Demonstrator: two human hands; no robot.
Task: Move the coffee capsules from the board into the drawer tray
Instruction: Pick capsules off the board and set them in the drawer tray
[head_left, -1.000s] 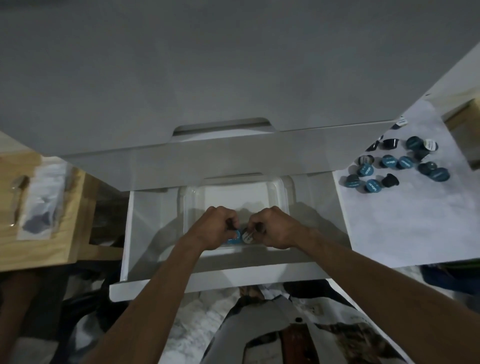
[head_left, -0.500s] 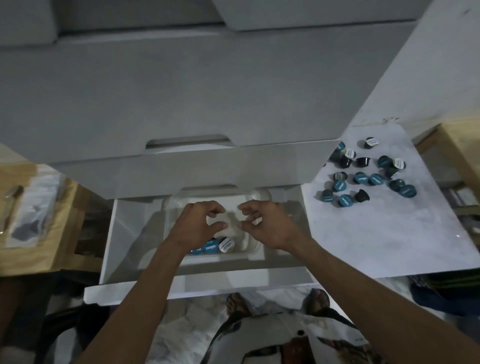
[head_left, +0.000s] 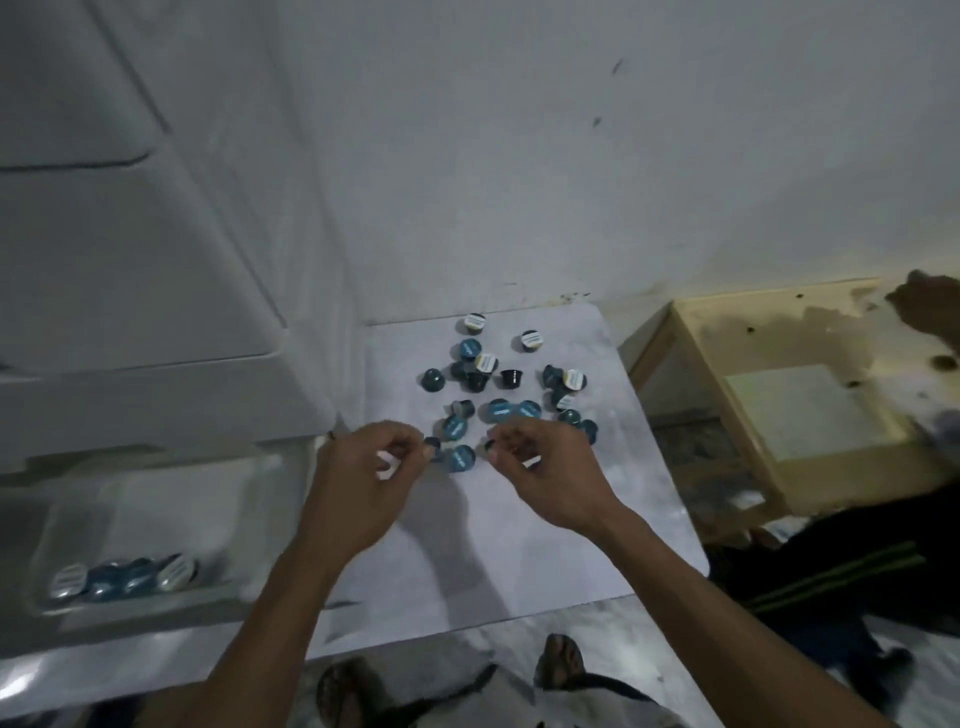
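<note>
Left hand: the person's left hand (head_left: 371, 470) hovers over the near edge of the capsule cluster, fingers curled, fingertips at a small dark capsule (head_left: 432, 445); whether it grips it I cannot tell
Right hand: the right hand (head_left: 540, 467) is beside it, fingers curled, fingertips at another dark capsule (head_left: 489, 447); grip also unclear
Board: a flat pale grey marbled board (head_left: 519, 545) lies on the floor, just right of the drawer
Capsules on board: about twenty small round coffee capsules (head_left: 498, 410), mostly teal-lidded, a few white-lidded or black, scattered at the board's far half
Drawer tray: a clear plastic tray (head_left: 130, 499) sits in the open white drawer (head_left: 156, 631) at left
Capsules in tray: four capsules in a row (head_left: 122, 577) at its near edge, two teal between two white-lidded
</note>
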